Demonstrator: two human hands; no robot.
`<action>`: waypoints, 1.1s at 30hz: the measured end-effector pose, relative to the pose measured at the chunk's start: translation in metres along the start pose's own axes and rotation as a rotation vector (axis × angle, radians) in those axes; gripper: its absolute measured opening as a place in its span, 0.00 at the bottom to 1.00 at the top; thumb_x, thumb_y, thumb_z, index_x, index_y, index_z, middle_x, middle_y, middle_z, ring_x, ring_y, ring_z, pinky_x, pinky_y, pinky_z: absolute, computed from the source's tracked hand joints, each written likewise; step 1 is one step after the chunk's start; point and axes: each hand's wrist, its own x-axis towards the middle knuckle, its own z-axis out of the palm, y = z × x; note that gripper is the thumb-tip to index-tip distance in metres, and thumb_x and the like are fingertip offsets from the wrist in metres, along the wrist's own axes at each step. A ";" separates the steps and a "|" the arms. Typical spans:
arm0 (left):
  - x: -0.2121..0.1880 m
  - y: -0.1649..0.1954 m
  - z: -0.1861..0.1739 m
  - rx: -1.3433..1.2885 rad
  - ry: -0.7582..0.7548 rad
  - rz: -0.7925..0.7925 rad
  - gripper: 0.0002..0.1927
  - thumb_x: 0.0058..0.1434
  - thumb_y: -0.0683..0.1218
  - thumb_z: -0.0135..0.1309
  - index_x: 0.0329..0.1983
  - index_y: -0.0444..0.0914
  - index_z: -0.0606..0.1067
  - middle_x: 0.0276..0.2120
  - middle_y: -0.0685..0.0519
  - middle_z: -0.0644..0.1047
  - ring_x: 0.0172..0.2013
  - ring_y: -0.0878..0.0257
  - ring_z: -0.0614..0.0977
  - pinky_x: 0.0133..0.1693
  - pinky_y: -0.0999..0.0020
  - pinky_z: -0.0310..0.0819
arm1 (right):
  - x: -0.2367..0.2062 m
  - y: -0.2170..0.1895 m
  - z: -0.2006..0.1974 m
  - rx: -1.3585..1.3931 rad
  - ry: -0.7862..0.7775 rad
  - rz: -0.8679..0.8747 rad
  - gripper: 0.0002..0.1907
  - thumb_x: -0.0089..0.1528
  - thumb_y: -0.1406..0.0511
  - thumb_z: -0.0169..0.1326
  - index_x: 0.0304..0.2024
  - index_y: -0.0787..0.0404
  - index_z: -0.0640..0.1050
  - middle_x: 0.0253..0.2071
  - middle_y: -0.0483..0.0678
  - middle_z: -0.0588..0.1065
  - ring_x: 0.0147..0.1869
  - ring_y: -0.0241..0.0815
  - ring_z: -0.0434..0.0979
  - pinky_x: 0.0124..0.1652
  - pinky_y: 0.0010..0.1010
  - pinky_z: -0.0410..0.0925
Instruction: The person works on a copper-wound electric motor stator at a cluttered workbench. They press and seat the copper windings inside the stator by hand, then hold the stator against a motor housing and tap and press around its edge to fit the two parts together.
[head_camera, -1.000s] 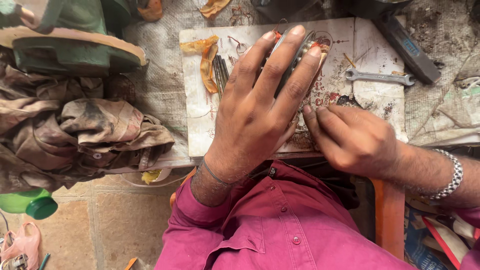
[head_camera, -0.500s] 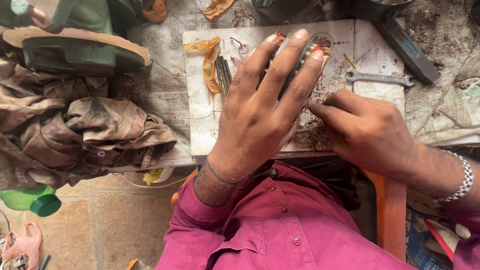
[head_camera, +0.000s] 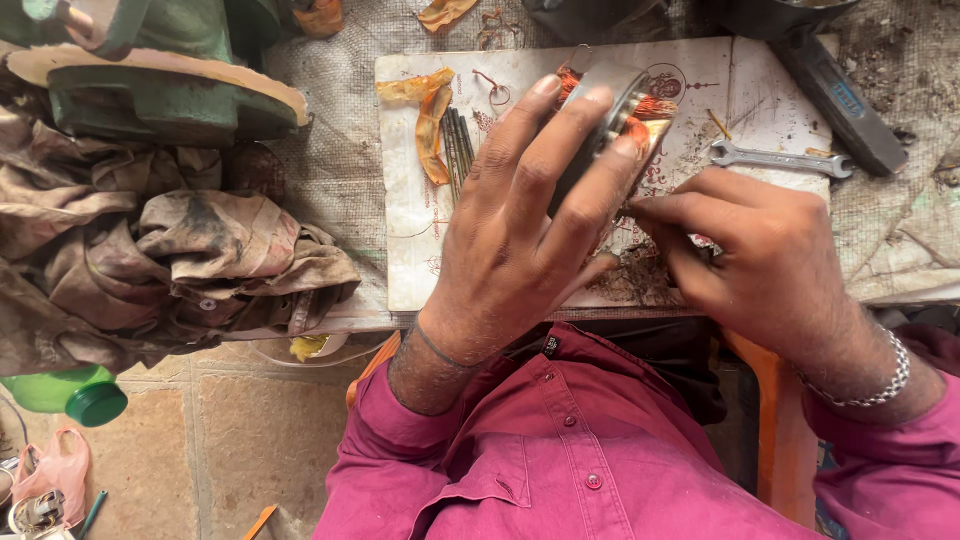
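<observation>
Our left hand (head_camera: 520, 230) clamps a round metal motor stator (head_camera: 612, 105) with copper windings at the middle of the paper sheet (head_camera: 410, 240). Our right hand (head_camera: 760, 250) pinches closed at its lower edge, apparently picking at wire; what it grips is hidden. A steady pull seems needed next.
</observation>
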 end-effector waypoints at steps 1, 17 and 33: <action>-0.001 -0.001 0.002 -0.020 0.009 0.009 0.40 0.61 0.48 0.71 0.72 0.44 0.64 0.70 0.48 0.61 0.74 0.45 0.62 0.72 0.50 0.61 | 0.000 -0.001 0.000 -0.019 0.021 -0.014 0.11 0.61 0.71 0.62 0.46 0.59 0.84 0.32 0.49 0.76 0.33 0.47 0.78 0.33 0.35 0.69; 0.001 -0.002 0.002 0.051 0.026 0.012 0.27 0.71 0.47 0.68 0.70 0.44 0.70 0.69 0.49 0.67 0.74 0.43 0.65 0.75 0.45 0.58 | 0.001 -0.010 0.008 -0.102 0.091 -0.075 0.10 0.57 0.71 0.63 0.42 0.61 0.84 0.27 0.49 0.69 0.30 0.50 0.72 0.31 0.40 0.64; 0.002 0.002 0.000 0.108 -0.025 -0.011 0.23 0.74 0.52 0.62 0.68 0.45 0.70 0.67 0.48 0.69 0.71 0.46 0.67 0.74 0.44 0.42 | -0.002 -0.003 0.002 0.094 -0.047 0.017 0.10 0.58 0.71 0.61 0.42 0.60 0.83 0.29 0.50 0.75 0.30 0.47 0.76 0.30 0.36 0.67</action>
